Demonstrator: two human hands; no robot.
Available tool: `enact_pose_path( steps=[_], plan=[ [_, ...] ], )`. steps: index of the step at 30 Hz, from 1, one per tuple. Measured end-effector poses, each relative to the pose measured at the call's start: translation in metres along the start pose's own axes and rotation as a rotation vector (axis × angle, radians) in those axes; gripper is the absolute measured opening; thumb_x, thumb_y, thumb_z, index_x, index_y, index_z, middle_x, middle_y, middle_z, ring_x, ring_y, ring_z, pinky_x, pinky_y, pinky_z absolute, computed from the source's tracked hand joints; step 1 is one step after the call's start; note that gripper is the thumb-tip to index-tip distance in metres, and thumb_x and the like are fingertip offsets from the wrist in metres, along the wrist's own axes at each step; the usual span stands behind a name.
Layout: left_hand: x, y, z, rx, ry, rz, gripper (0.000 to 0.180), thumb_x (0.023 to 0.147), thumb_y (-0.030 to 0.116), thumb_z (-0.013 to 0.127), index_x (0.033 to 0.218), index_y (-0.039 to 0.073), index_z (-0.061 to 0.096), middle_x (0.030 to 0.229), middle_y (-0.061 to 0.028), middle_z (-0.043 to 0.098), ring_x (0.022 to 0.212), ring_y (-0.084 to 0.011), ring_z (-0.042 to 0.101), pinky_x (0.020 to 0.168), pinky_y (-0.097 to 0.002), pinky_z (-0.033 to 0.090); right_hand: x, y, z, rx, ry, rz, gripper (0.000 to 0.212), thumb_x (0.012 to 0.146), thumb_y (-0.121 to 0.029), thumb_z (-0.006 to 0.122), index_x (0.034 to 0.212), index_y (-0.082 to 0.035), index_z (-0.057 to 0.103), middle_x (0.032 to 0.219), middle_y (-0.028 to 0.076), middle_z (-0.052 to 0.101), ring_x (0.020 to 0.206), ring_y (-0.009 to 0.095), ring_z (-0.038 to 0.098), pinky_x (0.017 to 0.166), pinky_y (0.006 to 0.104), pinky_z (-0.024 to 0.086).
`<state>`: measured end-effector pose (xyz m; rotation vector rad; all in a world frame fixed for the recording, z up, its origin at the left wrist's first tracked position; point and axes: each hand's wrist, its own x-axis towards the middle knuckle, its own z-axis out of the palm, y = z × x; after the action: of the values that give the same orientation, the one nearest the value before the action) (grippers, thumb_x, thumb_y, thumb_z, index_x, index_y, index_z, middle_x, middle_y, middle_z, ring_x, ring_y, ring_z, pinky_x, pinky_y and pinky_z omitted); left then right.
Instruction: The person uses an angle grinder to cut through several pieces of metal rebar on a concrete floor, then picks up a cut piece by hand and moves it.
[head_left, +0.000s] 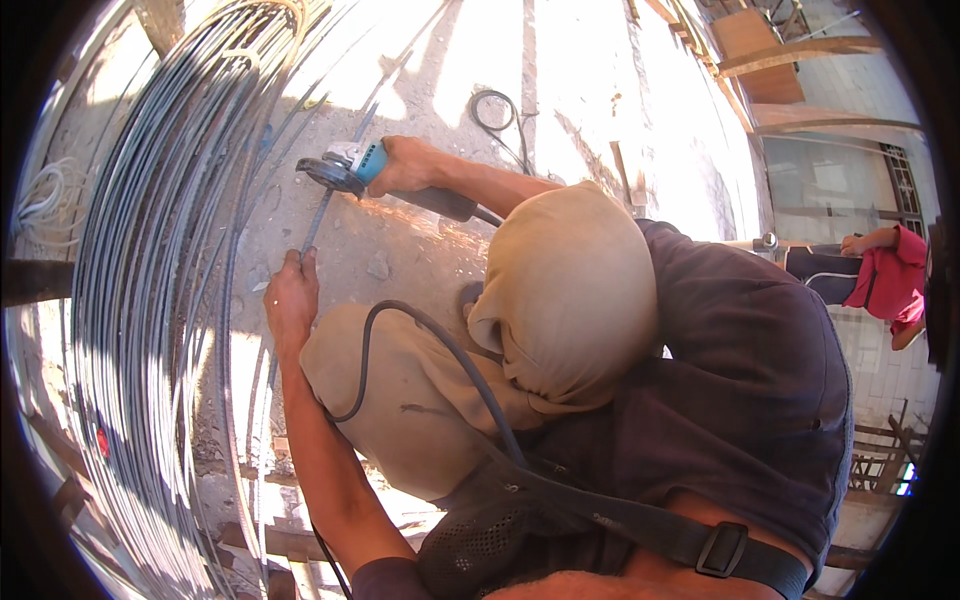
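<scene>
Right hand (400, 165) is clenched around the body of a teal angle grinder (345, 168), arm extended away from the person across the concrete ground (420, 80). The disc sits on a thin steel rod (318, 215); a few orange sparks show just below the hand. Left hand (290, 295) grips the same rod, fingers closed round it, near the cut point and in line with the disc.

The rod runs from the left hand up under the disc and on toward a large coil of steel wire (150, 250) that fills the left of the view. The grinder's black cord (430, 350) loops back over the person's bent knees (400, 400) and under the body. A second loose loop of cable (497, 110) lies on the ground beyond the hand. Another person in a pink top (890, 275) sits at far right, well apart.

Risks, as judged:
- Left hand is close to the disc; a slip or kick along the rod would carry the disc toward the fingers.
- Neither hand appears gloved; sparks land near both.
- Rod is under coil tension; once severed, the free end may spring.
- One-handed hold on the grinder gives little resistance if the disc binds.
- Cord draped over the knees could snag and jerk the tool.
</scene>
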<state>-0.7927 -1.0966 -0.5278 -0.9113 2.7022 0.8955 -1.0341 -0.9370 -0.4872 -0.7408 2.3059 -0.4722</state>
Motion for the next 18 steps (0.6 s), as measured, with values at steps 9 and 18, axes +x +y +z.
enact_pose_path(
  steps=[9, 18],
  plan=[
    [0.0, -0.002, 0.001, -0.023, 0.03, 0.021, 0.044, 0.106, 0.042, 0.046, 0.11, 0.002, 0.063, 0.089, -0.0306, 0.07, 0.091, -0.05, 0.067, 0.081, -0.0565, 0.052, -0.008, 0.006, -0.002, 0.001, -0.055, 0.035, 0.081, 0.06, -0.044, 0.081, 0.117, 0.009, 0.063, 0.107, 0.026, 0.068, 0.1, 0.037, 0.067, 0.084, 0.0424, 0.053],
    [0.002, -0.009, 0.006, -0.028, 0.039, 0.01, 0.043, 0.105, 0.043, 0.047, 0.107, 0.003, 0.063, 0.087, -0.0306, 0.069, 0.091, -0.0504, 0.067, 0.08, -0.0573, 0.052, -0.005, 0.008, 0.002, 0.013, 0.001, 0.001, 0.082, 0.058, -0.049, 0.083, 0.114, 0.009, 0.065, 0.108, 0.027, 0.07, 0.101, 0.037, 0.068, 0.087, 0.0424, 0.054]
  ],
)
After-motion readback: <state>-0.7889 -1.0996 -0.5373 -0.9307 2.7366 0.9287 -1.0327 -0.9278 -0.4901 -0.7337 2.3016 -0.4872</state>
